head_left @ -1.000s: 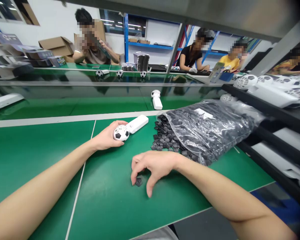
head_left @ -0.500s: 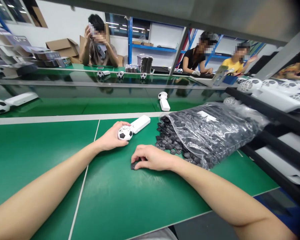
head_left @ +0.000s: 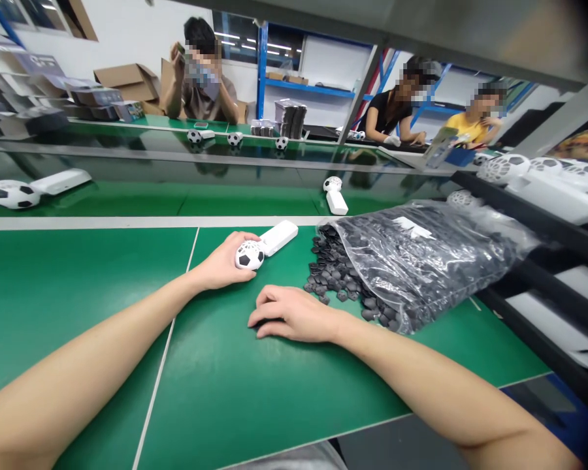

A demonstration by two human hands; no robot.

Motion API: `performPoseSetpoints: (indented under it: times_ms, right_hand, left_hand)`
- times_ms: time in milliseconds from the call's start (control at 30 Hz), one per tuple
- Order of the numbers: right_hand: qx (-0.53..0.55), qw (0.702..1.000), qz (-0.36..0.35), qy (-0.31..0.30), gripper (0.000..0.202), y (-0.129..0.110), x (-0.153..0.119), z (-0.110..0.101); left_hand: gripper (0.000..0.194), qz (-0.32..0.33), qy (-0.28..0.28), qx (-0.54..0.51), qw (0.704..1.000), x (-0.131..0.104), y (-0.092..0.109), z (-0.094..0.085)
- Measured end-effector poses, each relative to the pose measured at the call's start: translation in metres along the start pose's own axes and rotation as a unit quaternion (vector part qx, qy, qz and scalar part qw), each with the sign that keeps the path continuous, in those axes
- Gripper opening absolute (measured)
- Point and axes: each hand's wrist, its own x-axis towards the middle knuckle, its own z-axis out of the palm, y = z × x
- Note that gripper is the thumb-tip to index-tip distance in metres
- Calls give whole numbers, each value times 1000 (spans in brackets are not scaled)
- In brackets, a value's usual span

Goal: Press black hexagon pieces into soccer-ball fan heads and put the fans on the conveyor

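My left hand (head_left: 228, 262) is wrapped round the soccer-ball head of a white handheld fan (head_left: 249, 255). The fan lies on the green work surface, its white handle (head_left: 280, 238) pointing away to the upper right. Close by, on the near right, my right hand (head_left: 294, 314) rests low over the surface with thumb and fingers curled together. A dark edge of a small black pentagon piece shows between those fingertips, and the rest of it is covered. Many such black pieces (head_left: 336, 271) spill from the mouth of a clear plastic bag (head_left: 426, 261) to the right.
Beyond the pale rail, a belt carries more fans (head_left: 336, 196), one of them at the left (head_left: 14, 194). Black racks (head_left: 534, 222) at the right hold white fan parts. Across the belt sit several people, with stacked boxes (head_left: 44, 98) at the far left.
My right hand has shifted slightly left, and its fingers now mostly cover the black piece that showed before. The left hand still holds the fan. The whole view has shifted a little.
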Motion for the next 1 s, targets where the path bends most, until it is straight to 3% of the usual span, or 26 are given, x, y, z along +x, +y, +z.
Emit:
performPoseSetpoints:
  times_ms: [367,1000]
  right_hand:
    - [-17,999,37,9,20,-3,2,2]
    - [-29,980,181,73,15,-1,4,4]
  left_hand:
    - [58,7,8,0,1000,-1,-1,2]
    - [57,13,19,2,1000,-2,0,3]
